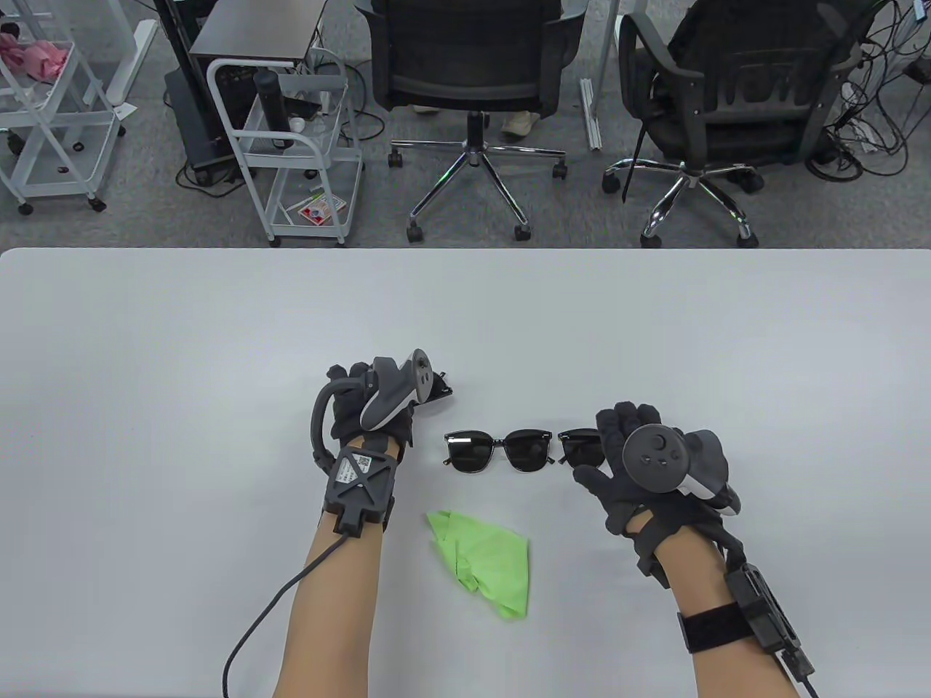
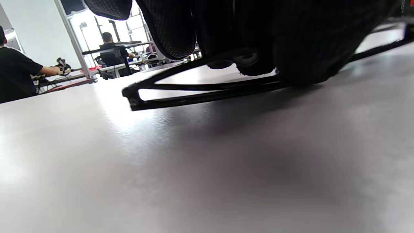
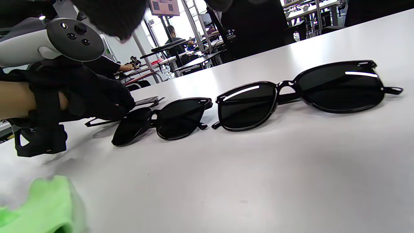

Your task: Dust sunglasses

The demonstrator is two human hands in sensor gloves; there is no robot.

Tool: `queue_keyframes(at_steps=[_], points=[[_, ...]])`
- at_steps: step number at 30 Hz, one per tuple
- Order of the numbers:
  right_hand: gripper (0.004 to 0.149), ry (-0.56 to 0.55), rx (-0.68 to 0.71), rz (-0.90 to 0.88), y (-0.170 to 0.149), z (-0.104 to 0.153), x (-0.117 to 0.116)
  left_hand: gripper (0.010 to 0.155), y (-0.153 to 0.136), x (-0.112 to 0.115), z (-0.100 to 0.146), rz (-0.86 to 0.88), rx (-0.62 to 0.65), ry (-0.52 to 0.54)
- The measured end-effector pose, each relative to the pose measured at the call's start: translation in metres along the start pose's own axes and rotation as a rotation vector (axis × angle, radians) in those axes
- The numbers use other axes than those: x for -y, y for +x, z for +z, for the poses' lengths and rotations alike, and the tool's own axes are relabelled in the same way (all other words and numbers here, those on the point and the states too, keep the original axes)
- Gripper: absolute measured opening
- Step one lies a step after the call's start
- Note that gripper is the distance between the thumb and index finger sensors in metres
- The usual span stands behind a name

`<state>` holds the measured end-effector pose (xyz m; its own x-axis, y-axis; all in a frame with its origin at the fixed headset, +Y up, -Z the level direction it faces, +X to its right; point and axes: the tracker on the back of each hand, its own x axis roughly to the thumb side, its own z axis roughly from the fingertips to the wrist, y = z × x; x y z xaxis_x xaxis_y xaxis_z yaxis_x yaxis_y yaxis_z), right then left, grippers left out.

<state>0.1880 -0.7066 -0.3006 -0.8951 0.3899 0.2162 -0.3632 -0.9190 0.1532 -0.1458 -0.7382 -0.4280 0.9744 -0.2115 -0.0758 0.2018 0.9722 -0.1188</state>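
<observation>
Three sunglasses lie in a row on the table (image 1: 145,363): left pair (image 1: 438,387) under the left hand (image 1: 371,407), middle pair (image 1: 502,451), right pair (image 1: 580,445) beneath the right hand (image 1: 633,465). The cloth (image 1: 484,560) lies nearer the person, between the hands.

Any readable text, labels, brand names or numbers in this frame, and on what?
None can be read.
Label on the left hand wrist module: a code pattern and small print, too small to read.
Card on the cart's lower shelf: red and white print, too small.
Wall screen in the right wrist view: blurred.
Sunglasses: no visible brand.
</observation>
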Motion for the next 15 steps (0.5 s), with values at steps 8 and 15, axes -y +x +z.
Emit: queue_keyframes(at_steps=[8, 15], points=[[0.083, -0.032, 0.056, -0.024, 0.012, 0.002, 0.004, 0.05, -0.043, -0.062, 0.05, 0.296, 0.069, 0.154], [0.078, -0.121, 0.141, -0.102, 0.034, 0.004, 0.014, 0.051, -0.049, -0.078, 0.099, 0.595, 0.181, 0.106]])
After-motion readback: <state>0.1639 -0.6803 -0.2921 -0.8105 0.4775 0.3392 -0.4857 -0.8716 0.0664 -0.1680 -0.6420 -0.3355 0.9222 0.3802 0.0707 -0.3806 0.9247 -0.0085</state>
